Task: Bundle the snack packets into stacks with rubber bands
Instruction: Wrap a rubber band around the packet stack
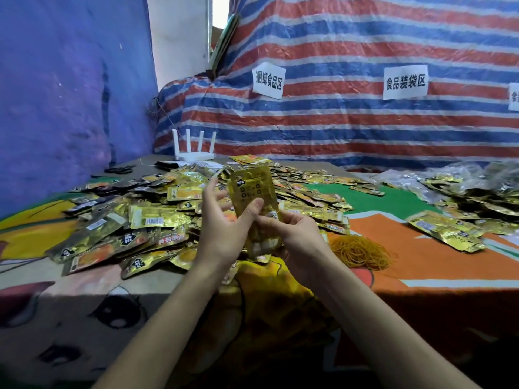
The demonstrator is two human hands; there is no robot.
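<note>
Striped red, white and blue tarpaulin (337, 130) backs the scene, with paper labels (405, 82) fixed to it and a blue sheet (56, 108) to the left. Below, a surface (421, 265) covered by a cartoon-print cloth carries the work.

Centre: I hold a stack of snack packets (251, 189) upright above the surface, between both hands. My left hand (222, 228) grips its left edge, with the thumb (254, 206) pressed on the front face and the fingers raised behind. My right hand (295, 237) pinches the lower part of the stack, fingers curled round it.

Left of and beyond my left hand: a heap of loose packets (146, 217), gold foil, lying at all angles. Just right of my right hand: a tangle of yellow rubber bands (361, 252) on the cloth. Farther right of that hand: a gold bundle (446, 230) lying flat.

Far beyond my left hand, at the back edge: a white router (194, 153) with four antennas, and black scissors (119, 169) to its left.
</note>
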